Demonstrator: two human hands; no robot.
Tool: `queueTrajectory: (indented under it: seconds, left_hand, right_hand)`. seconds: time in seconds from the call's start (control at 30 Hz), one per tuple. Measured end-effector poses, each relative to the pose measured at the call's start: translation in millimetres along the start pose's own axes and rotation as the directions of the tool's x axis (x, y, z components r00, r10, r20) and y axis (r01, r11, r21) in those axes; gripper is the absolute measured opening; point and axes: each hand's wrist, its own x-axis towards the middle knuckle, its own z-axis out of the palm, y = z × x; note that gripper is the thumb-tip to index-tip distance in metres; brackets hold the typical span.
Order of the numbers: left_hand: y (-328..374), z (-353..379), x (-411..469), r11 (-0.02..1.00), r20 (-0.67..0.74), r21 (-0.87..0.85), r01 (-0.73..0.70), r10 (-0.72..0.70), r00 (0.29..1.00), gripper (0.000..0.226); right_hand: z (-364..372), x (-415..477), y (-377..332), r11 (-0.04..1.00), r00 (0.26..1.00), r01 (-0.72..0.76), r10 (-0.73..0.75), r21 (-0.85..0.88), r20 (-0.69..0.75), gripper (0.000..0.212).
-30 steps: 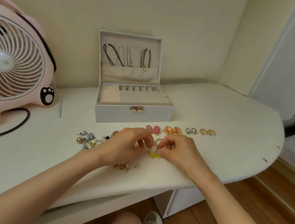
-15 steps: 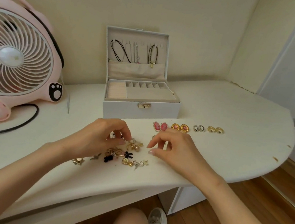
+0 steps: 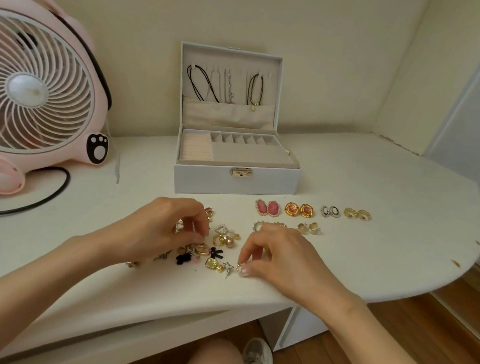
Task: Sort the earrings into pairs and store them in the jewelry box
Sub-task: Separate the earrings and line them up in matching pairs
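Single view, head-worn, wide-angle. Faces forward and down from the seated person's edge of the worktop (image 3: pixel 371 185). Close in: forearms (image 3: pixel 33 285) enter from the bottom corners. Jewelry box (image 3: pixel 232 181) mid-frame, wall (image 3: pixel 286 18) above, floor (image 3: pixel 395 342) below.

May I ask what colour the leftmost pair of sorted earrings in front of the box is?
Pink, pearl-rimmed earrings; the head view shows them best.

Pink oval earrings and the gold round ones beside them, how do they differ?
The pink oval earrings are taller than wide; the gold round earrings are circular. The pink oval earrings have a pale beaded rim; the gold round earrings have a wide gold rim. Both have pink centres and lie as matched pairs on the table.
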Motion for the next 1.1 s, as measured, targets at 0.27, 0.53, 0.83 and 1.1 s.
queueTrajectory:
  seconds: [0.27,0.53,0.83,1.1]
  left_hand:
    - [5.3,10.5,20.4,0.998,-0.067,0.044,0.05,-0.047,0.997,0.003]
    - [8.6,23.5,52.9,0.981,0.048,0.188,0.047,-0.057,0.997,0.008]
    - [4.5,20.3,55.8,0.977,0.044,0.205,0.048,-0.058,0.997,0.003]
    - [3.8,2.4,46.8,0.99,-0.043,-0.083,0.111,-0.114,0.993,0.004]
  right_hand:
    - [-7.2,-2.9,1.7,0.999,0.999,-0.035,0.036,0.036,-0.025,0.003]
    - [-13.8,-7.2,7.7,0.988,0.992,-0.068,0.082,0.138,-0.092,0.008]
    - [-19.0,-5.8,18.7,0.955,0.974,-0.058,0.118,0.29,-0.194,0.008]
    - [-15.2,-4.1,19.5,0.949,0.971,-0.045,0.115,0.313,-0.208,0.016]
